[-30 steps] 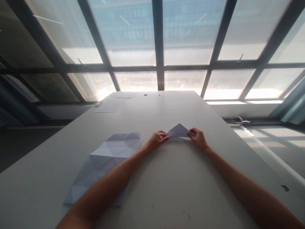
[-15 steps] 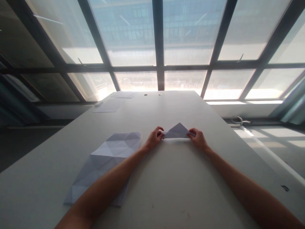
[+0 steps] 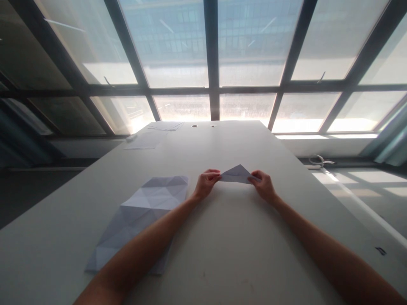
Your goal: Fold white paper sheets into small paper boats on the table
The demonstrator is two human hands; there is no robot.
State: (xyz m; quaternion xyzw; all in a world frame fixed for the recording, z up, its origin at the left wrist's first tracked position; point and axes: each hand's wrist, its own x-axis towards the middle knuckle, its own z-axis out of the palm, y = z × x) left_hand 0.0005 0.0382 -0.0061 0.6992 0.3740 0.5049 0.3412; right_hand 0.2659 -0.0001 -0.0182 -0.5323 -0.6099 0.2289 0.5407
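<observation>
Between my two hands is a folded piece of white paper point(image 3: 237, 174), its pointed peak facing away from me. My left hand point(image 3: 206, 183) pinches its left corner between thumb and fingers. At the opposite corner, my right hand point(image 3: 262, 184) is closed on the paper in the same kind of pinch. The paper appears held a little above the table, with a soft shadow below it. To the left lies a large creased sheet of paper point(image 3: 143, 212), spread out and partly covered by my left forearm.
The white table point(image 3: 203, 245) stretches away toward the windows point(image 3: 178, 55). Several flat sheets of paper point(image 3: 143, 141) lie at its far left. Two small holes show near the far edge. Right of the table, a coiled white cable point(image 3: 317, 160) lies by the wall.
The left fingers have closed more tightly on the paper's left corner. That end of the paper is slightly higher and tilted; the right hand has barely moved.
</observation>
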